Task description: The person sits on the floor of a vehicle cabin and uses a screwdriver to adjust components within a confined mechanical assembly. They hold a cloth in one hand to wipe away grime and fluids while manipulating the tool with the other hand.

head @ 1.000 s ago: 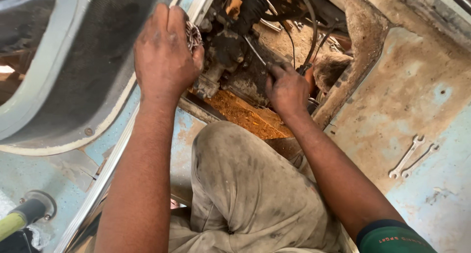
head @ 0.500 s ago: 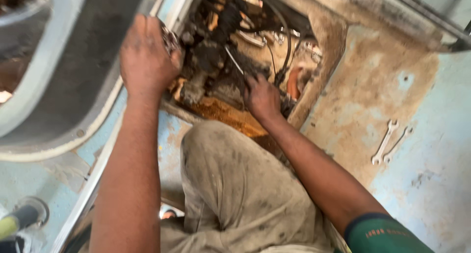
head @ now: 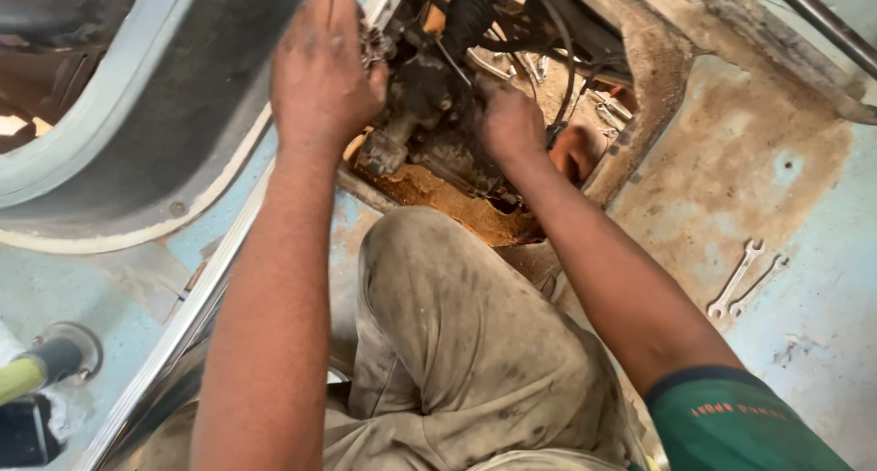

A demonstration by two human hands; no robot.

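Reaching into an opening cut in the floor, both hands are seen from above. The left hand is laid palm-down at the far left edge of the opening, its fingers curled over a small metal part on the greasy mechanism; whether that part is actually gripped cannot be told. The right hand is pushed deeper in, closed around something within the mechanism that is hidden by its knuckles. Black cables are looped across the far side of the opening, and a rusty orange ledge is seen at its near edge. A dirt-stained trouser knee is bent just near of it. Two wrenches are left lying together on the worn pale-blue floor, well to the right. No packages or labels are seen.
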